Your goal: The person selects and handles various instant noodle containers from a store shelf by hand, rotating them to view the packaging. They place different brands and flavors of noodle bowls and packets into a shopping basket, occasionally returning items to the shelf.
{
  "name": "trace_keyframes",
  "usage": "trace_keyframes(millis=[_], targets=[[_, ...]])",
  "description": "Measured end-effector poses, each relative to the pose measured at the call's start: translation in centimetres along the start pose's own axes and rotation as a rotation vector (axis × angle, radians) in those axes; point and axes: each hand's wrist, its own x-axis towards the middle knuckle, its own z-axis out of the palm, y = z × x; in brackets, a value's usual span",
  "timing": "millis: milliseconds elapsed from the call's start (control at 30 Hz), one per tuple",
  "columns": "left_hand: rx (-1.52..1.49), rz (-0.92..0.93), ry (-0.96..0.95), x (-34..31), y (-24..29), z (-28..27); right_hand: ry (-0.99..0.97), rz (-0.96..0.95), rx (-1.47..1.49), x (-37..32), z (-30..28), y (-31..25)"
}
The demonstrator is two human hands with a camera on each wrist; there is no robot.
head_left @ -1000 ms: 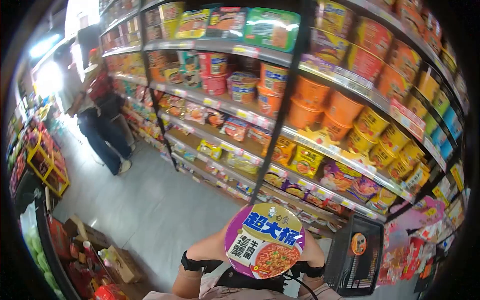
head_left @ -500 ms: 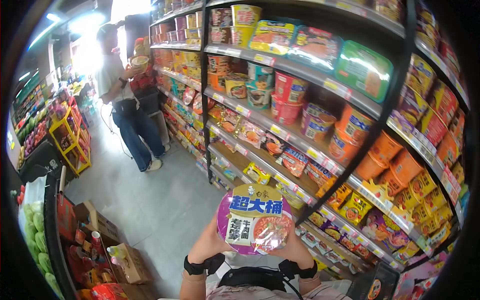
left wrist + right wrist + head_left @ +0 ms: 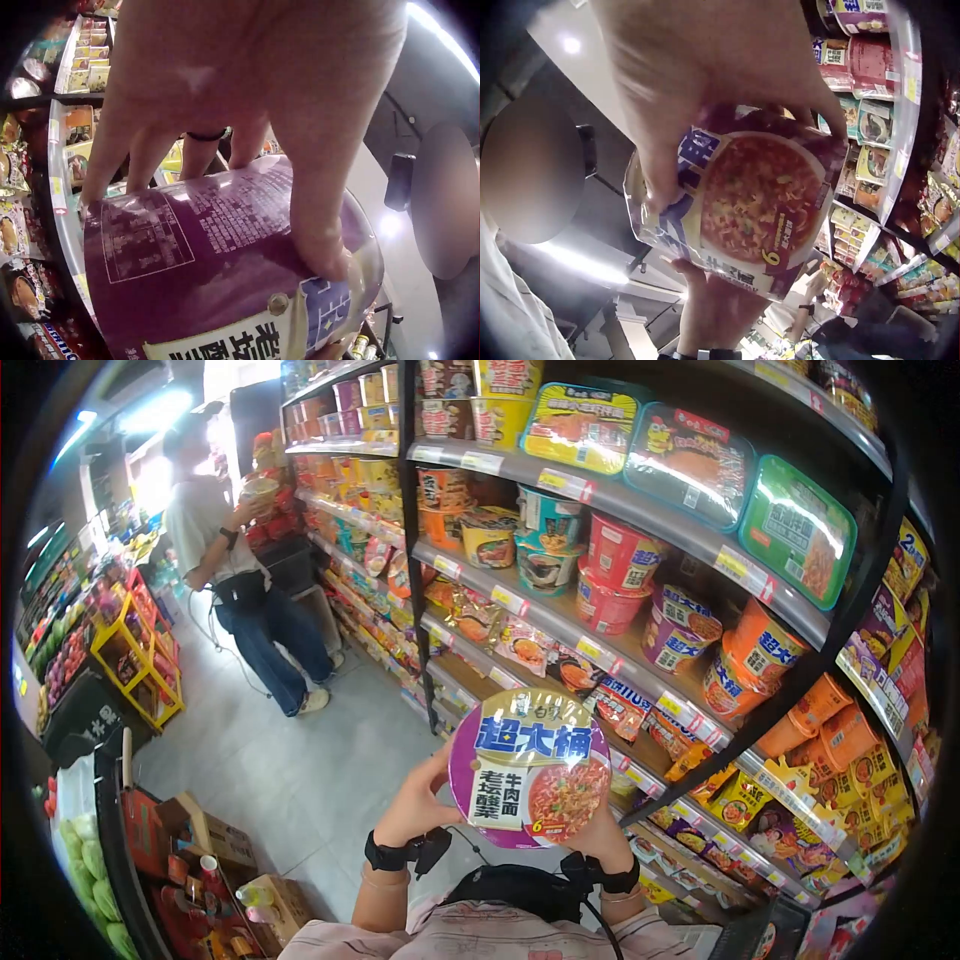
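Note:
A large purple instant noodle tub [image 3: 530, 770] with a gold and white label and a noodle picture is held up before my chest, lid end toward my head. My left hand [image 3: 418, 800] grips its left side. In the left wrist view the thumb [image 3: 326, 259] presses near the rim and the fingers spread over the purple wall. My right hand [image 3: 603, 832] holds the opposite side, partly hidden behind the tub in the head view. The right wrist view shows its thumb [image 3: 660, 184] across the blue lettering, with the left hand [image 3: 724, 311] below.
Shelves [image 3: 640, 490] of noodle tubs, boxes and packets line the right side. Another person [image 3: 240, 570] stands in the aisle, holding a tub. Cardboard boxes [image 3: 275, 910], green produce [image 3: 90, 870] and a yellow rack [image 3: 135, 660] stand at left. A dark basket [image 3: 765, 930] is at lower right.
My view has swung left along the aisle, so the shelves slide right and the other person shows more fully. The tub stays between both hands and rises in the head view.

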Motion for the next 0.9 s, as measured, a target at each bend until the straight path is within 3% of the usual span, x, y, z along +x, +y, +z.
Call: trace_keyframes(millis=[33,133,367,467,667,800,867,900], targets=[[-0.004,-0.029,0.016,0.4,-0.2,0.0,-0.03,-0.047,-0.163,0.3,-0.7,-0.1],[-0.022,0.054,0.005,1.4,-0.1,0.4,-0.012,-0.044,-0.276,0.2,-1.4,-0.6],[-0.036,0.076,-0.059,2.9,-0.9,1.3,-0.054,0.005,-0.177,0.0,-2.4,-1.3],[-0.035,0.098,-0.053,3.7,-0.4,1.8,-0.014,0.001,-0.285,0.3,-2.6,-1.6],[-0.02,0.134,-0.043,5.4,0.2,2.7,0.115,-0.091,-0.32,1.5,-4.4,-1.7],[0.002,0.149,-0.024,6.4,0.1,3.0,0.297,-0.032,-0.062,2.6,-4.4,-2.8],[0.03,0.174,-0.01,7.1,0.1,3.2,0.314,-0.136,0.033,3.1,-4.6,-2.0],[0.004,0.184,-0.054,7.5,0.3,3.3,0.376,-0.223,-0.14,3.5,-4.6,-1.7]])
